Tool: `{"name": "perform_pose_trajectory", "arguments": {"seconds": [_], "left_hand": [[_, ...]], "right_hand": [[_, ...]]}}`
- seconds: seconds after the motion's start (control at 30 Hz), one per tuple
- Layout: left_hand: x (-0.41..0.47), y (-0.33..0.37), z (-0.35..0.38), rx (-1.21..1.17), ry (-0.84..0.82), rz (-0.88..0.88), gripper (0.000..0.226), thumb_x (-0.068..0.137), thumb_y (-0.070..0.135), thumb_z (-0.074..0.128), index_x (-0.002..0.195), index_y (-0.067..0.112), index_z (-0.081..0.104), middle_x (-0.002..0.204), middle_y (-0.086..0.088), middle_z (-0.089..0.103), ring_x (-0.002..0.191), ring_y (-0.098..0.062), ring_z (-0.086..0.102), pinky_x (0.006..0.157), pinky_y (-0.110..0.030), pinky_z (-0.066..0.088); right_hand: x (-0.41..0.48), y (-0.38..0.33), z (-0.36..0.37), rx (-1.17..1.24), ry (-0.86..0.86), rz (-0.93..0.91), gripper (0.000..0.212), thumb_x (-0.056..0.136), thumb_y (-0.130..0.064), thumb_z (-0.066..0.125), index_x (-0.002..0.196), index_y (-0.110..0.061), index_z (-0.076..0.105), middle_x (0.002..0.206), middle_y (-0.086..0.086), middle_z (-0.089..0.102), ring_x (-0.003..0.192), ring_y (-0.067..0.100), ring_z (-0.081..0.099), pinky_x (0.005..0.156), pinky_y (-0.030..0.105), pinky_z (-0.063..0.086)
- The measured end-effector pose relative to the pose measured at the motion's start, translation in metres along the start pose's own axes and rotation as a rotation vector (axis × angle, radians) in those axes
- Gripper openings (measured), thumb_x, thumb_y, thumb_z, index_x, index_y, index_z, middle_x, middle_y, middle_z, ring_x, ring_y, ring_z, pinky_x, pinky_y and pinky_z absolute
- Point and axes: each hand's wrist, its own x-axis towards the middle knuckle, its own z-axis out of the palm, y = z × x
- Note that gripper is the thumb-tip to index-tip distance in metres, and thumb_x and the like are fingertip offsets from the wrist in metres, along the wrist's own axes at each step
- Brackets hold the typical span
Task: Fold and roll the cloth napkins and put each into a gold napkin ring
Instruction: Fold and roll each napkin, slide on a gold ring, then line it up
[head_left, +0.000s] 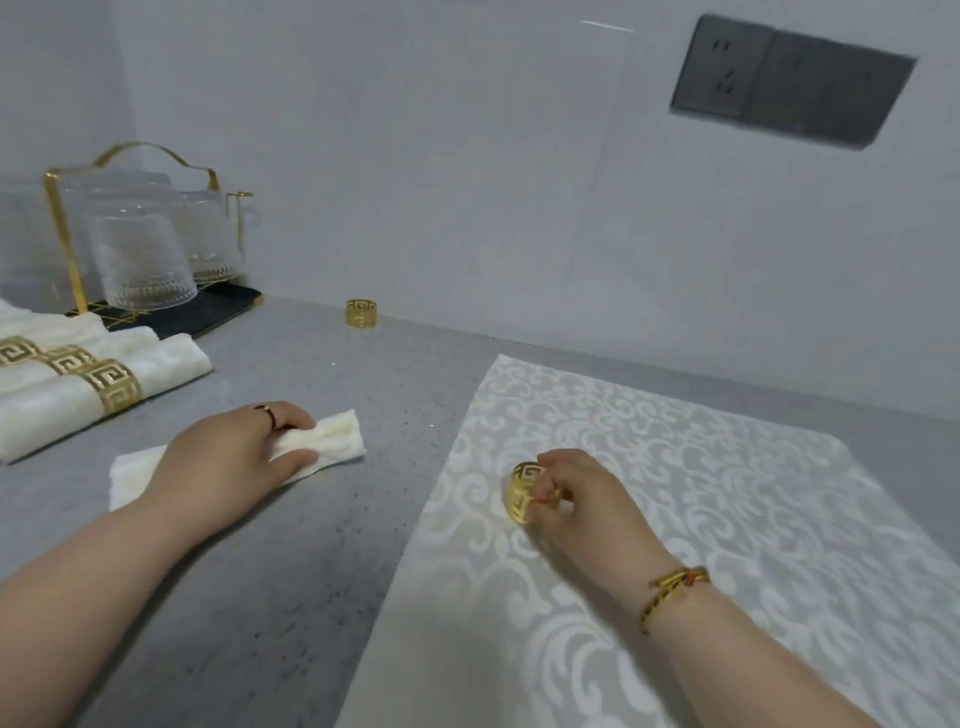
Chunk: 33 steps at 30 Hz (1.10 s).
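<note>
Head | rack (66, 244): glasses (143, 260) | left hand (228, 457) grips napkin (337, 437) | right hand (584, 501) pinches ring (522, 491)

head cam — my only feed, worn up top, facing forward and down | aim: across the counter (291, 545) to the wall (467, 156), corner at left | range: close — left hand (234, 457) and right hand (582, 499) mid-frame, forearms cut by the bottom edge | lens: wide, counter's back edge slanting down to the right
</note>
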Motion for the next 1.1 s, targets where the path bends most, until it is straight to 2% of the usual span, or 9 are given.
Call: {"name": "perform_pose_trajectory", "arguments": {"seconds": [0.03, 0.13, 0.27, 0.43, 0.57, 0.7, 0.9, 1.0, 1.1], "left_hand": [[-0.004, 0.006, 0.0, 0.004, -0.001, -0.001, 0.026, 0.084, 0.029, 0.061, 0.11, 0.026, 0.058, 0.115, 0.001, 0.063, 0.104, -0.022, 0.056, 0.069, -0.026, 0.031], [-0.011, 0.025, -0.001, -0.043, 0.017, 0.02, 0.025, 0.084, 0.027, 0.063, 0.108, 0.025, 0.059, 0.111, 0.002, 0.063, 0.102, -0.021, 0.056, 0.071, -0.026, 0.033], [-0.016, 0.063, 0.003, -0.291, 0.042, 0.03, 0.016, 0.082, 0.022, 0.066, 0.088, 0.032, 0.055, 0.093, 0.009, 0.061, 0.088, -0.013, 0.053, 0.074, -0.026, 0.036], [-0.027, 0.098, 0.021, -0.56, 0.098, -0.001, 0.022, 0.079, 0.019, 0.069, 0.076, 0.036, 0.056, 0.082, 0.02, 0.059, 0.076, 0.002, 0.053, 0.062, -0.014, 0.036], [-0.037, 0.098, 0.029, -0.576, 0.101, 0.031, 0.025, 0.076, 0.017, 0.071, 0.073, 0.038, 0.058, 0.074, 0.021, 0.062, 0.072, 0.011, 0.055, 0.059, 0.0, 0.037], [-0.041, 0.098, 0.031, -0.608, 0.069, 0.064, 0.025, 0.074, 0.015, 0.073, 0.073, 0.036, 0.06, 0.075, 0.039, 0.059, 0.073, 0.018, 0.053, 0.061, 0.003, 0.037], [-0.044, 0.1, 0.029, -0.588, 0.017, 0.11, 0.025, 0.073, 0.018, 0.074, 0.075, 0.039, 0.061, 0.085, 0.039, 0.056, 0.075, 0.018, 0.054, 0.061, 0.003, 0.037], [-0.045, 0.099, 0.03, -0.601, 0.004, 0.12, 0.027, 0.072, 0.017, 0.075, 0.073, 0.039, 0.061, 0.077, 0.042, 0.057, 0.074, 0.02, 0.053, 0.062, 0.004, 0.036], [-0.047, 0.099, 0.031, -0.583, -0.025, 0.187, 0.033, 0.07, 0.014, 0.076, 0.069, 0.042, 0.059, 0.073, 0.049, 0.053, 0.078, 0.024, 0.051, 0.068, 0.006, 0.034]], "right_hand": [[-0.006, 0.003, 0.0, 0.005, 0.013, 0.006, 0.012, 0.083, -0.003, 0.057, 0.084, -0.015, 0.057, 0.106, -0.007, 0.04, 0.103, 0.007, 0.045, 0.074, -0.006, 0.025], [-0.015, 0.006, 0.004, 0.081, 0.09, 0.053, 0.035, 0.083, -0.01, 0.058, 0.118, -0.014, 0.051, 0.109, -0.009, 0.041, 0.107, 0.014, 0.051, 0.078, 0.005, 0.032], [-0.018, 0.005, 0.005, 0.11, 0.098, 0.054, 0.052, 0.084, -0.017, 0.06, 0.132, -0.016, 0.039, 0.129, -0.003, 0.043, 0.121, 0.014, 0.042, 0.093, 0.012, 0.028], [-0.019, 0.006, -0.001, 0.182, 0.119, 0.063, 0.05, 0.083, -0.017, 0.062, 0.129, -0.019, 0.043, 0.123, -0.003, 0.045, 0.113, 0.013, 0.046, 0.094, 0.017, 0.034], [-0.017, 0.001, -0.01, 0.734, 0.144, 0.214, 0.041, 0.081, -0.006, 0.065, 0.114, -0.02, 0.046, 0.101, -0.007, 0.054, 0.084, 0.005, 0.056, 0.082, 0.014, 0.046], [-0.017, -0.001, -0.005, 1.164, 0.013, 0.195, 0.044, 0.074, -0.002, 0.07, 0.107, -0.023, 0.049, 0.11, 0.005, 0.06, 0.092, 0.017, 0.062, 0.093, 0.032, 0.049], [-0.017, 0.0, -0.004, 1.107, 0.002, 0.096, 0.048, 0.059, -0.015, 0.067, 0.102, -0.03, 0.051, 0.105, -0.005, 0.06, 0.09, 0.009, 0.063, 0.095, 0.032, 0.048], [-0.018, 0.001, -0.007, 1.029, -0.004, 0.021, 0.046, 0.074, 0.002, 0.069, 0.101, -0.029, 0.049, 0.101, -0.008, 0.057, 0.075, -0.002, 0.064, 0.077, 0.014, 0.051], [-0.019, 0.001, -0.011, 0.95, -0.015, -0.034, 0.047, 0.078, 0.011, 0.06, 0.101, -0.029, 0.048, 0.102, -0.01, 0.055, 0.077, -0.003, 0.063, 0.073, 0.012, 0.05]]}}
